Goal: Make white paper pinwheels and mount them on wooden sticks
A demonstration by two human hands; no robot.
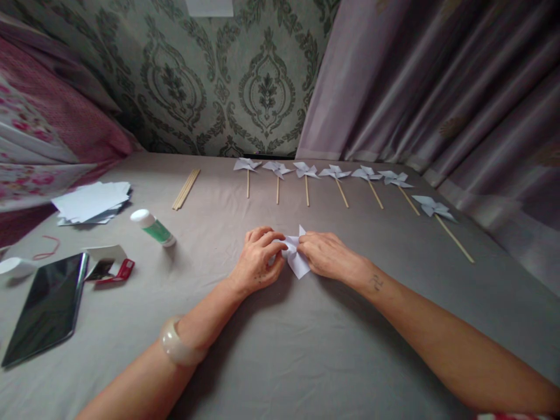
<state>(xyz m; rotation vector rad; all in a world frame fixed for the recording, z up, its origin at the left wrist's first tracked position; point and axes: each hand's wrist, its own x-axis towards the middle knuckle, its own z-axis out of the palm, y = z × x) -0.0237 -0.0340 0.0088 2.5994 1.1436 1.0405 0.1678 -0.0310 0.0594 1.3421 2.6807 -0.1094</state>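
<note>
A white paper pinwheel (299,264) without a stick lies between my hands at the middle of the grey cloth. My left hand (261,256) is closed on its left side, fingers bent over the paper. On the other side, my right hand (326,252) pinches a fold near the pinwheel's centre. One pointed blade sticks up behind the fingers and another points toward me. The fingertips hide part of the centre. Farther back stands a row of several finished-looking pinwheels on sticks, among them a near one (434,207) at the right.
A glue stick (154,228) stands left of my hands. Thin wooden sticks (186,189) lie behind it. Farther left are stacked paper sheets (91,202), a small open red-and-white box (111,267), a dark tablet (47,306) and a red string (47,248). Curtains (394,87) hang along the right.
</note>
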